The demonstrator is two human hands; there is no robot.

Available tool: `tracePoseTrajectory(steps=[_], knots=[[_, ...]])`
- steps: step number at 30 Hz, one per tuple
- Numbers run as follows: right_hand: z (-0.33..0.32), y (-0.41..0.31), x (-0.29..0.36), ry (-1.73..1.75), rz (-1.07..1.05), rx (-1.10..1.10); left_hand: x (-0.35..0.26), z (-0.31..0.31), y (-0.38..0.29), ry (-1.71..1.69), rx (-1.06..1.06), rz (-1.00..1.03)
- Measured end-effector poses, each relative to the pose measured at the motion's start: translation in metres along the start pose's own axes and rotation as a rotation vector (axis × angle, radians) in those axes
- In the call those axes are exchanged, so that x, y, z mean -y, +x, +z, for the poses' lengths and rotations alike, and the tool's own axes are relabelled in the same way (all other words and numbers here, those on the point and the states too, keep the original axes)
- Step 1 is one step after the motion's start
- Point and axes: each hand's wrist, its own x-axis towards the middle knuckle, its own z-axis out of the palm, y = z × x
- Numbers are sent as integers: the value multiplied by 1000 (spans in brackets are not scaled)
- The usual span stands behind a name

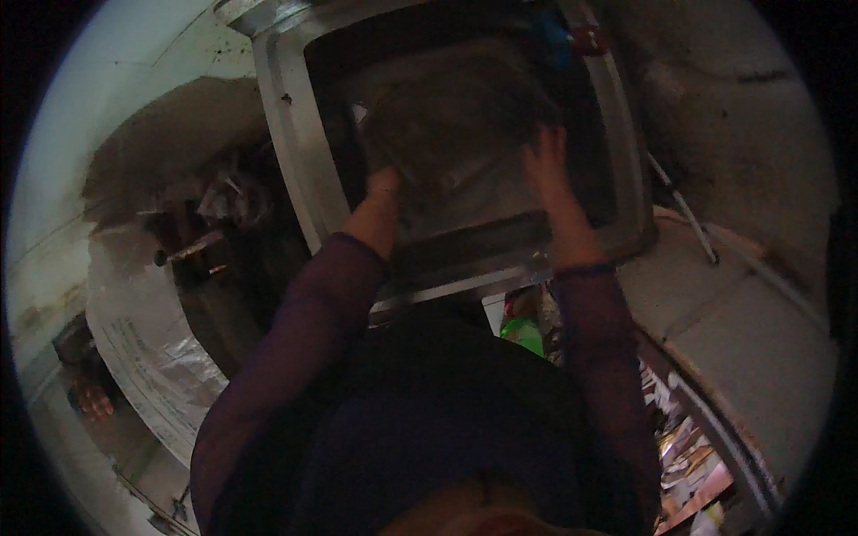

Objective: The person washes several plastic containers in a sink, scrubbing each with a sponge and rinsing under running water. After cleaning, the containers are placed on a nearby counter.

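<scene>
Both my arms reach into a deep, dark opening framed by a pale metal rim (295, 134). Inside lies a large dull brown-grey object (462, 127), blurred, perhaps a sheet or bag; its kind is unclear. My left hand (383, 182) is at its lower left edge, with the fingers mostly hidden, so its grip cannot be told. My right hand (548, 157) lies at its right side, fingers spread and pointing away from me. Past the right hand, a blue thing (553, 40) and a red thing (588, 41) are at the rim's upper right.
Left of the frame are a clear plastic bag (234, 197) and dark clutter. A thin rod (684, 208) leans at the right. Scraps of paper or packaging (690, 462) lie at lower right, and a bright green thing (523, 335) shows below the frame.
</scene>
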Motion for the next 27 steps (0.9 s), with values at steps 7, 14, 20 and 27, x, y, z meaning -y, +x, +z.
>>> tracePoseTrajectory(steps=[7,14,20,27], knots=[[66,117,-53,-417,-25,318,30,-9,16,-209,-9,-166],[106,106,-77,-455,-108,508,-14,-18,-71,-208,-220,239],[124,19,44,-351,-435,505,-47,-37,-85,-552,-148,298],[168,80,106,74,-443,419,-64,-47,-118,-487,-61,571]])
